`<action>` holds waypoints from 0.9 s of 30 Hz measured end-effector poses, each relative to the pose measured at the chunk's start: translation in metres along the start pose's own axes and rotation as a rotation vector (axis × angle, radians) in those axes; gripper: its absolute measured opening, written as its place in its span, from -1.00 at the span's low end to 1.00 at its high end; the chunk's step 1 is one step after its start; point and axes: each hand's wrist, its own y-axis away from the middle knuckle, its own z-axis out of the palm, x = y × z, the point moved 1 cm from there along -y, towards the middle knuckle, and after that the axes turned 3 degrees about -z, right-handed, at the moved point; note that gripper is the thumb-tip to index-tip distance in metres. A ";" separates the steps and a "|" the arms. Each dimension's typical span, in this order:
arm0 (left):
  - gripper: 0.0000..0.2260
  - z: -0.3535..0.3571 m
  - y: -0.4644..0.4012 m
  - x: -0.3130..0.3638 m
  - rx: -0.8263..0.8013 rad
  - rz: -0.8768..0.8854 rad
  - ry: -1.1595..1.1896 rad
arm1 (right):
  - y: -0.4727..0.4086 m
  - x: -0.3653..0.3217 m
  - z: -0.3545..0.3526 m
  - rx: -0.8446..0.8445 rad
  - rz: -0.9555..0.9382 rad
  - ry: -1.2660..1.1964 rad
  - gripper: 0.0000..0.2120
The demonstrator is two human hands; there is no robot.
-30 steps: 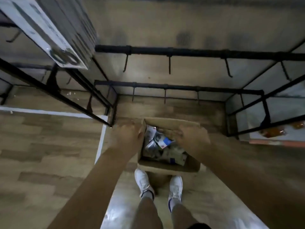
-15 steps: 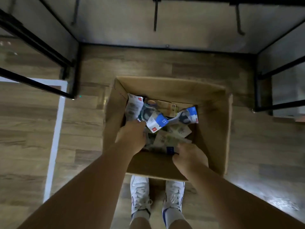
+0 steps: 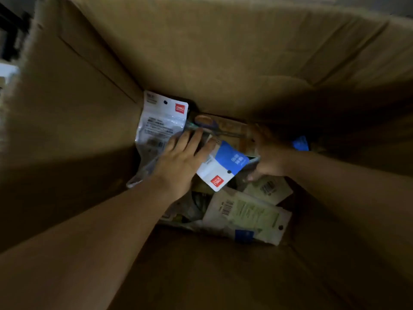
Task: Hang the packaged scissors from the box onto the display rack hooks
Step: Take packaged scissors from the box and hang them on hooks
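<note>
I look deep into the cardboard box [image 3: 223, 52], where several packaged scissors lie in a heap. My left hand [image 3: 183, 162] lies flat with straight fingers on a clear package with a white header [image 3: 161, 121] at the left. Beside it sits a blue-and-white package [image 3: 223, 166] with a red logo. My right hand [image 3: 268, 155] is in shadow, its fingers and thumb curled round that package's right edge. Pale green carded packages [image 3: 248, 211] lie nearer to me. A pair of scissors with orange and purple handles [image 3: 207, 123] shows under the left fingertips.
The box walls rise steeply on all sides and fill the view. A dark bar of the display rack [image 3: 11, 30] shows at the top left corner. Another blue package corner [image 3: 300, 144] peeks out behind my right wrist.
My head has dropped close into the box and the rack and floor left the view. Both hands moved from the near side further in onto the packages.
</note>
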 end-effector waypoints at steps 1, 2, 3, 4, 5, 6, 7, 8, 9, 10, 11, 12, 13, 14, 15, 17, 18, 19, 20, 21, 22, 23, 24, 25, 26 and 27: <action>-0.08 0.005 -0.002 -0.002 0.043 -0.033 0.046 | -0.001 0.002 0.004 -0.034 -0.013 0.072 0.29; -0.12 0.008 -0.005 -0.003 0.078 -0.081 0.107 | -0.003 0.003 0.010 -0.053 -0.023 0.130 0.26; -0.16 0.009 -0.008 -0.004 0.112 -0.127 0.165 | -0.001 0.000 0.013 -0.057 -0.023 0.199 0.20; -0.19 0.011 -0.011 -0.004 0.132 -0.160 0.210 | -0.001 -0.002 0.019 -0.053 -0.020 0.262 0.14; -0.21 0.012 -0.013 -0.004 0.137 -0.175 0.244 | 0.001 -0.004 0.023 -0.038 -0.009 0.299 0.12; -0.23 0.013 -0.014 -0.005 0.131 -0.174 0.273 | 0.002 -0.006 0.026 -0.018 0.009 0.293 0.11; -0.25 0.014 -0.015 -0.006 0.131 -0.169 0.295 | 0.004 -0.007 0.027 0.013 0.027 0.271 0.06; -0.29 0.013 -0.015 -0.007 0.133 -0.162 0.308 | 0.006 -0.007 0.029 0.065 0.029 0.274 -0.05; -0.33 0.011 -0.016 -0.009 0.127 -0.148 0.313 | 0.009 -0.007 0.030 0.122 0.026 0.313 -0.18; -0.38 0.008 -0.016 -0.010 0.115 -0.134 0.307 | 0.013 -0.006 0.032 0.181 0.013 0.347 -0.29; -0.44 0.005 -0.016 -0.010 0.106 -0.125 0.294 | 0.016 -0.004 0.033 0.234 -0.009 0.358 -0.38; -0.51 0.002 -0.016 -0.010 0.107 -0.124 0.283 | 0.020 -0.001 0.033 0.277 -0.032 0.350 -0.46; -0.55 -0.002 -0.015 -0.008 0.110 -0.134 0.286 | 0.025 0.001 0.032 0.296 -0.041 0.330 -0.52; -0.56 -0.007 -0.013 -0.006 0.111 -0.146 0.305 | 0.029 0.004 0.030 0.306 -0.034 0.298 -0.57; -0.58 -0.014 -0.011 -0.004 0.113 -0.164 0.333 | 0.033 0.006 0.027 0.318 -0.018 0.262 -0.59; -0.60 -0.030 -0.009 -0.001 0.116 -0.221 0.388 | 0.042 0.007 0.024 0.339 0.012 0.208 -0.62; -0.57 -0.037 -0.008 0.000 0.109 -0.254 0.419 | 0.045 0.004 0.024 0.355 0.027 0.177 -0.63; -0.55 -0.044 -0.008 0.000 0.114 -0.290 0.449 | 0.047 0.001 0.024 0.394 0.037 0.126 -0.64; -0.54 -0.051 -0.007 0.000 0.123 -0.324 0.471 | 0.048 -0.001 0.024 0.434 0.053 0.052 -0.65; -0.54 -0.055 -0.008 -0.001 0.134 -0.357 0.491 | 0.047 -0.004 0.023 0.467 0.086 -0.028 -0.66; -0.54 -0.058 -0.008 -0.002 0.149 -0.384 0.507 | 0.044 -0.006 0.021 0.476 0.135 -0.093 -0.66; -0.55 -0.058 -0.010 -0.003 0.166 -0.405 0.517 | 0.039 -0.008 0.019 0.448 0.185 -0.116 -0.65; -0.56 -0.057 -0.012 -0.004 0.180 -0.416 0.523 | 0.034 -0.011 0.017 0.388 0.223 -0.082 -0.59; -0.57 -0.054 -0.014 -0.005 0.183 -0.415 0.519 | 0.028 -0.015 0.016 0.322 0.240 -0.023 -0.48; -0.58 -0.050 -0.016 -0.004 0.180 -0.403 0.513 | 0.022 -0.018 0.015 0.267 0.239 0.027 -0.31; -0.57 -0.047 -0.017 -0.004 0.180 -0.387 0.509 | 0.015 -0.019 0.017 0.233 0.225 0.052 -0.17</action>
